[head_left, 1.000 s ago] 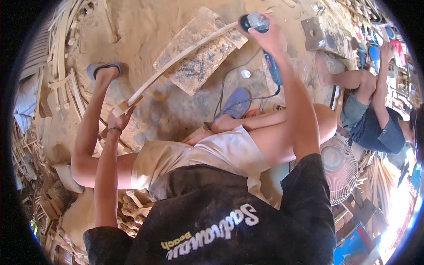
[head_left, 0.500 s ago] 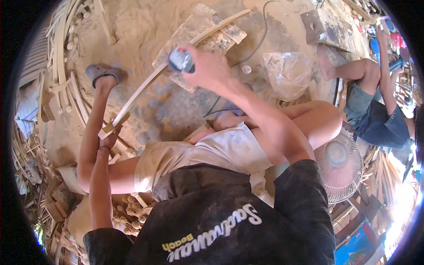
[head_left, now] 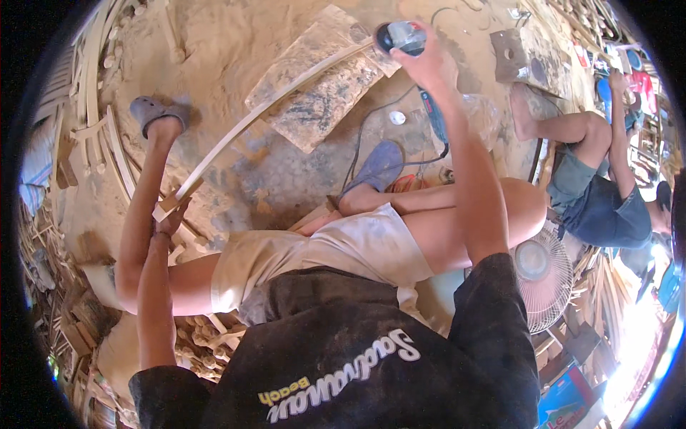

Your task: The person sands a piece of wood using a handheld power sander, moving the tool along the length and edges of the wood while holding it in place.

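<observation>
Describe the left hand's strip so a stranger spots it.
Find the blotchy slab on the floor. A long, thin wooden strip crosses it, from the left hand to the power tool. Unlike the wood lying at far left, it's held.

Room between left clog (head_left: pixel 158 115) and strip (head_left: pixel 266 107), cord (head_left: pixel 359 136) rightward

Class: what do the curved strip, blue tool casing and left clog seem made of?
Curved strip: likely bare wood, pale tan and matte.
Blue tool casing: probably plastic, judging by its smooth, coloured surface.
Left clog: perhaps foam or rubber, matte grey, thick and rounded.
</observation>
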The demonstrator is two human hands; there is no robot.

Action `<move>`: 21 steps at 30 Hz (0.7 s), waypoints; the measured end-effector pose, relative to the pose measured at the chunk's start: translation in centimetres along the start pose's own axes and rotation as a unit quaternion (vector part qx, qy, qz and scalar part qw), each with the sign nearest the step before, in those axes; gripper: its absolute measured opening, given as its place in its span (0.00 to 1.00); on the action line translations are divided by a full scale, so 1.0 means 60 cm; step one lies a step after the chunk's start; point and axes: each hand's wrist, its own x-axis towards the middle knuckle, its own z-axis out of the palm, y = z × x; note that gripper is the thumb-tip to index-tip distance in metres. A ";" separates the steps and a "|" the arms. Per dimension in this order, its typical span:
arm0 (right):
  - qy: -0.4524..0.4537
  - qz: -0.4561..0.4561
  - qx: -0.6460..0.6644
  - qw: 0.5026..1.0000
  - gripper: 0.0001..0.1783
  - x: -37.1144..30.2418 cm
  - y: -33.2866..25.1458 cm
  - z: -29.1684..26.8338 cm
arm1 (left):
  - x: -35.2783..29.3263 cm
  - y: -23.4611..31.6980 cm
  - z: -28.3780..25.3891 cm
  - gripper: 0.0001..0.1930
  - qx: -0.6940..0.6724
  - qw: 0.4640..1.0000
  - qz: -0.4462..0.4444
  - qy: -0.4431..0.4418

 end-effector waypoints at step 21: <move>-0.132 -0.023 -0.035 0.990 0.44 -0.064 -0.063 -0.030 | -0.046 -0.086 0.056 0.34 0.089 0.992 0.035 -0.087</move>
